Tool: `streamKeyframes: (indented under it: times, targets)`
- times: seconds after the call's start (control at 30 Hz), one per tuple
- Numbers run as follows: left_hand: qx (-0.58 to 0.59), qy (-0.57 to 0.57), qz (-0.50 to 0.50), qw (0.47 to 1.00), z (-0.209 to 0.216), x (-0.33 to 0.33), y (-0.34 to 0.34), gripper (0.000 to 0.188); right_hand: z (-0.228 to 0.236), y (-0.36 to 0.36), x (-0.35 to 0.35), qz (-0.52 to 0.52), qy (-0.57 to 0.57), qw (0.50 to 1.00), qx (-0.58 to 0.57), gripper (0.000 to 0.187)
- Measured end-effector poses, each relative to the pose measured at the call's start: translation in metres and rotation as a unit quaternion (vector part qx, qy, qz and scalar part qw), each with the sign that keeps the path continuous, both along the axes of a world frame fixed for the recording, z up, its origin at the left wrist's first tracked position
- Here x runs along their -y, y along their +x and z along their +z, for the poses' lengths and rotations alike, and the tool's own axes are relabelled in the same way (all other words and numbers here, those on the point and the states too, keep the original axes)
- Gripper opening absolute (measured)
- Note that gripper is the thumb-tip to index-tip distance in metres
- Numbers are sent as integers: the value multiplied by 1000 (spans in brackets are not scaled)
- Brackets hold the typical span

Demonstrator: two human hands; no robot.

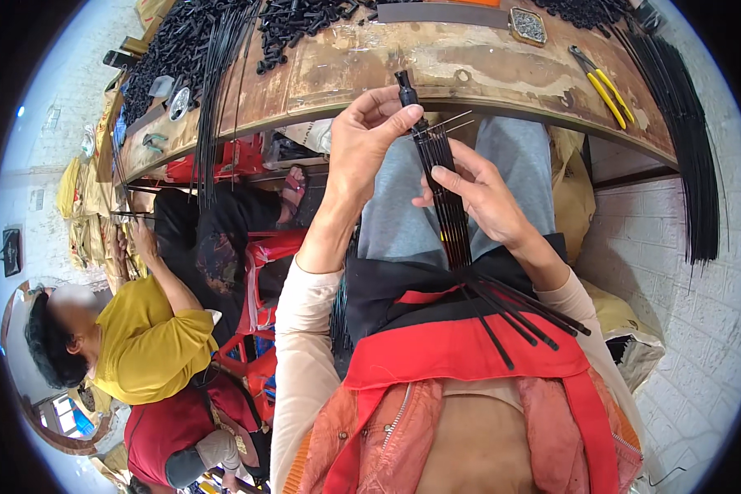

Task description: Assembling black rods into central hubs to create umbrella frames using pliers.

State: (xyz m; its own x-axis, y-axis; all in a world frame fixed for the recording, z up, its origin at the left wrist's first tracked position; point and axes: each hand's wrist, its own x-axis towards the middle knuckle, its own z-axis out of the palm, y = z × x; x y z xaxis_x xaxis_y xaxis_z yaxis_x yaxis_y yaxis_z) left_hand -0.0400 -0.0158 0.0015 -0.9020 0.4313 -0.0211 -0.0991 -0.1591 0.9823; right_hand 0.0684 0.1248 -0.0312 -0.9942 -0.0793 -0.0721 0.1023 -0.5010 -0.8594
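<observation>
The left hand (361, 140) pinches the black tubular cap (405, 87) at the far end of 1 bundle of black rods (446, 193). The right hand (487, 199) is closed around the bundle's middle, nearer, thumb on top. The bundle passes right of the left hand, its near ends fanned over the red apron (420, 350). 2 thin rods (453, 120) jut right, just beyond the right hand.
</observation>
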Motion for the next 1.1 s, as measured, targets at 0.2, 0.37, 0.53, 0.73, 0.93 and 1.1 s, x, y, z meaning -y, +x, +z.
streamKeyframes:
  times: [0.2,0.37,0.53,0.73,0.93,1.1]
  targets:
    - [42,35,-34,998,-5,2,-5,33,-1,-1,-1,5,-23,1000,-8,33]
    - [47,49,-96,993,-6,4,-9,31,-5,-1,-6,26,-58,998,-12,31]
    - [33,34,-86,995,-1,4,-4,31,-4,-1,-5,14,-53,998,-1,30]
    - [49,27,-32,998,3,7,3,41,-4,-2,-3,12,-32,999,-10,32]
    - [-10,35,-49,998,8,13,21,66,-5,-3,-2,5,-39,999,-8,34]
    - [-36,-5,-4,999,11,7,22,69,-7,-4,-4,13,-24,1000,-16,34]
